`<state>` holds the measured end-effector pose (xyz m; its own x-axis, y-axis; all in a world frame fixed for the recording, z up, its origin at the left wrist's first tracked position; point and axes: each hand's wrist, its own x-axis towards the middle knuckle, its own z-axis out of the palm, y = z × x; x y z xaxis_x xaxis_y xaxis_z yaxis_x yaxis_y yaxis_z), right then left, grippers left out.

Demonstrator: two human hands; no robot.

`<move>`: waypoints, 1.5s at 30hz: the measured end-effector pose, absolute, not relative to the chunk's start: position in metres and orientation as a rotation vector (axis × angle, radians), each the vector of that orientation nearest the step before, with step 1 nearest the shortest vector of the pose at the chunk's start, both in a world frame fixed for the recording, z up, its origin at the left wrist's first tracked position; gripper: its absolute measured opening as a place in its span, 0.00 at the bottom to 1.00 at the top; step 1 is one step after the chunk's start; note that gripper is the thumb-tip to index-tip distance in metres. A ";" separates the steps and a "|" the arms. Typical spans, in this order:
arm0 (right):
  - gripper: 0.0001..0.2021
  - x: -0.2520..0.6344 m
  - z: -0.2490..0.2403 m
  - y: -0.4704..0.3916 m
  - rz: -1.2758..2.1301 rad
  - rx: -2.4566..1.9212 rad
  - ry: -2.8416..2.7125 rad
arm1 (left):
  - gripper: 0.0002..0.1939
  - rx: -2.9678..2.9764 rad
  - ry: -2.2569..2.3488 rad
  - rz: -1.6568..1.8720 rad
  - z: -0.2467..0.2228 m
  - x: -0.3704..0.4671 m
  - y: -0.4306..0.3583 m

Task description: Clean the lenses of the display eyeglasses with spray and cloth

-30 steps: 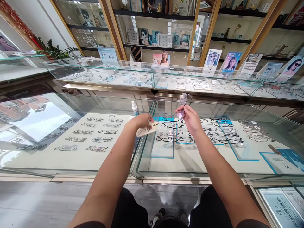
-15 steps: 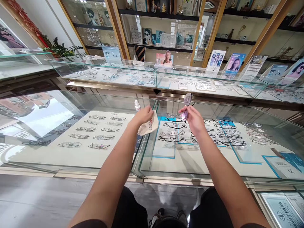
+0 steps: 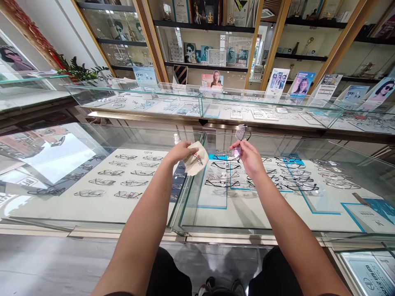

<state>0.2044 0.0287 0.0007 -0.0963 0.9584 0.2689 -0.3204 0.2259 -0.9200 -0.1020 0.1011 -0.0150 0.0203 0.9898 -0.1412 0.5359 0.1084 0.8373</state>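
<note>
My left hand (image 3: 181, 152) is closed on a cream cleaning cloth (image 3: 196, 162) with red and dark print, its loose part hanging to the right of the fingers. Just behind that hand a small white spray bottle (image 3: 177, 139) stands partly hidden. In my right hand (image 3: 250, 155) is a pair of eyeglasses (image 3: 240, 132) with a dark frame, held upright between thumb and fingers. Droplets or specks show on the upper lens, and the lower lens looks pinkish. Cloth and eyeglasses are apart, both over the glass display counter (image 3: 185, 222).
Beneath the glass lie rows of eyeglasses (image 3: 133, 183) on the left and more frames (image 3: 300, 179) on the right. A second glass showcase (image 3: 138, 88) runs behind, with advertising cards (image 3: 277, 82) on top. Shelves (image 3: 206, 26) and a green plant (image 3: 78, 68) are farther back.
My left hand has turned and shifted slightly left, so more of the cloth shows spread out. The eyeglasses in my right hand have moved slightly left and tilted a little.
</note>
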 end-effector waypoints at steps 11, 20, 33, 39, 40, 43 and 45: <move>0.16 0.196 -0.003 0.022 1.297 -0.761 -1.314 | 0.26 1.256 1.050 1.440 0.008 -0.031 0.067; 0.18 0.191 -0.008 0.026 1.232 -0.819 -1.356 | 0.16 1.953 1.286 1.317 -0.007 0.015 0.028; 0.15 0.191 -0.002 0.017 1.217 -0.846 -1.406 | 0.19 1.490 0.889 1.544 -0.015 0.014 0.049; 0.15 0.185 -0.004 0.016 1.186 -0.857 -1.455 | 0.27 1.356 0.728 1.484 -0.006 0.021 0.037; 0.15 0.185 -0.004 0.016 1.183 -0.852 -1.457 | 0.27 1.334 0.715 1.459 -0.004 0.022 0.036; 0.16 0.187 -0.004 0.018 1.171 -0.849 -1.454 | 0.26 1.211 0.667 1.419 -0.002 0.023 0.035; 0.16 0.187 -0.004 0.018 1.171 -0.844 -1.448 | 0.27 1.129 0.643 1.400 -0.002 0.023 0.037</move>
<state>0.1871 0.0183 -0.0042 -0.2078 0.9354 0.2862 -0.0841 0.2744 -0.9579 0.0231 0.0369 -0.0015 0.1333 0.9563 0.2601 -0.4259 -0.1817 0.8863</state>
